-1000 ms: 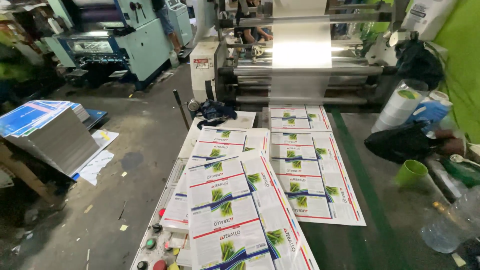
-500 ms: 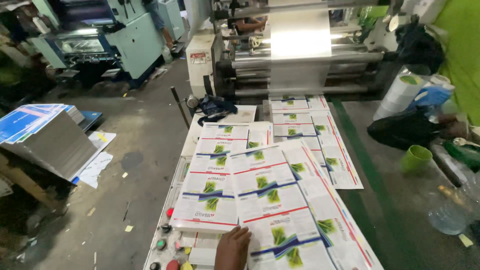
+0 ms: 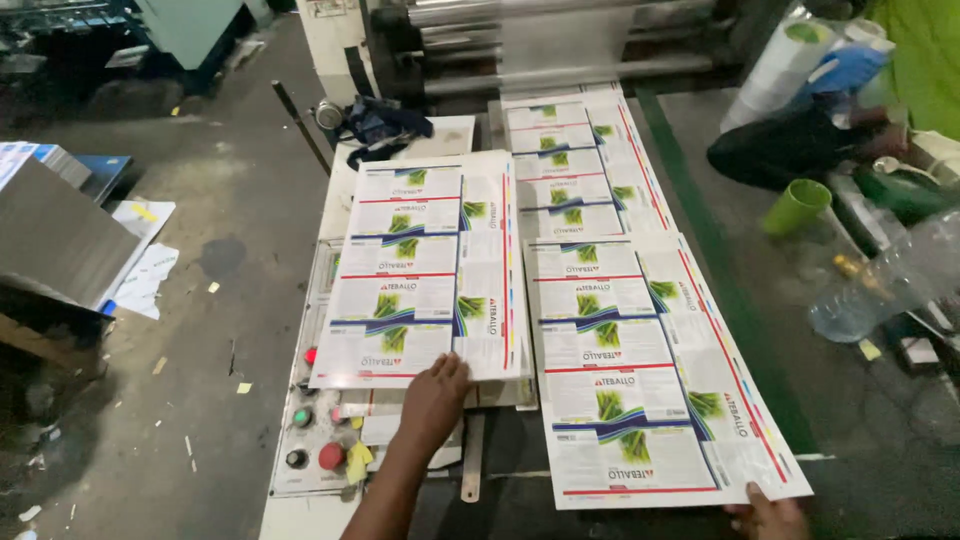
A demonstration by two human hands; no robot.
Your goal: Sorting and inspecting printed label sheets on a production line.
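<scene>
Head view, left to right: a grey stack of sheets sits on a low stand at the far left, with paper scraps on the concrete floor beside it. Next comes the control panel with red and green push buttons. The left hand lies flat on the near edge of the left printed sheet, fingers together and pressing down, gripping nothing. Just beside it, the right printed sheet lies slightly skewed, its near right corner met by the right hand; only the fingertips show at the frame edge, so I cannot tell whether they pinch the sheet or merely touch it. Further sheets run back to the roller machine.

Judging from this, the two sheets overlap the table edge and could slide off or crease if either hand pushes unevenly; the left sheet also covers part of the panel, so a press there might catch a button.

At the right, a green cup stands upright, contents not visible, and a clear plastic bottle lies tilted, seemingly near empty; a spill could reach the prints.
</scene>
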